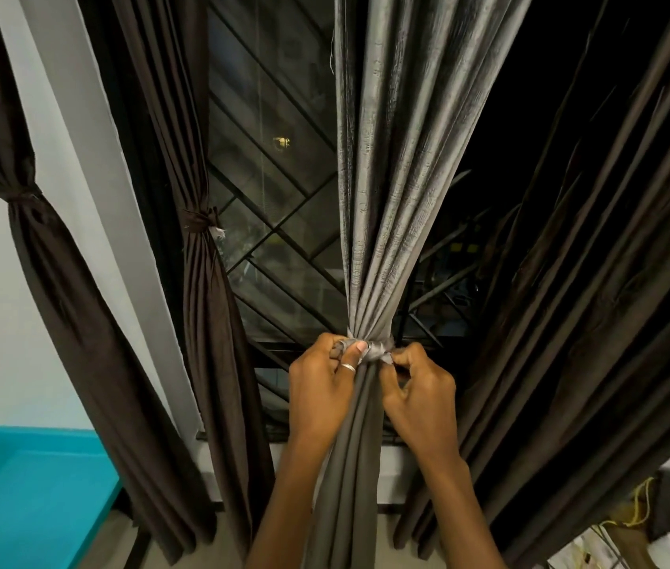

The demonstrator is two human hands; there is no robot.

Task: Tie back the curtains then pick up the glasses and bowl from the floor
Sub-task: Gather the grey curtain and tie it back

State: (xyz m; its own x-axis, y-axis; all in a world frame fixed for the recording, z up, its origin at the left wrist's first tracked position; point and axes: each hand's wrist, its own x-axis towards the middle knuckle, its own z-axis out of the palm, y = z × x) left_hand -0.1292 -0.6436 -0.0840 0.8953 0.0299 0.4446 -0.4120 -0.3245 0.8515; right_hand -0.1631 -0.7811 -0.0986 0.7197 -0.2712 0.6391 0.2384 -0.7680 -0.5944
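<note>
Curtains done: two dark brown ones are already tied. One is the far-left curtain (54,256), by the white wall. The other is the second brown curtain (202,256), at the left side of the window (280,223).
Curtain in hand: the grey curtain (382,199) in the middle is bunched tight where the hands meet.
Tie: a grey tie (374,350) goes around the bunch. It looks like a knot that is not finished yet.
Left hand: the left hand (325,388) is closed, pinching one end of the tie with thumb and fingers. There is a ring on the thumb.
Right hand: the right hand (419,396) is closed too, pinching the other end just beside the knot.
Curtain left: the big dark curtain on the right (596,281) hangs loose with no tie to see.
Glasses and bowl: none show here. The floor is mostly hidden, so I cannot tell where they are.
How far: I think about halfway with the curtains. The picking up has not started.
Other things: a blue tray (25,486) sits at the bottom left.
</note>
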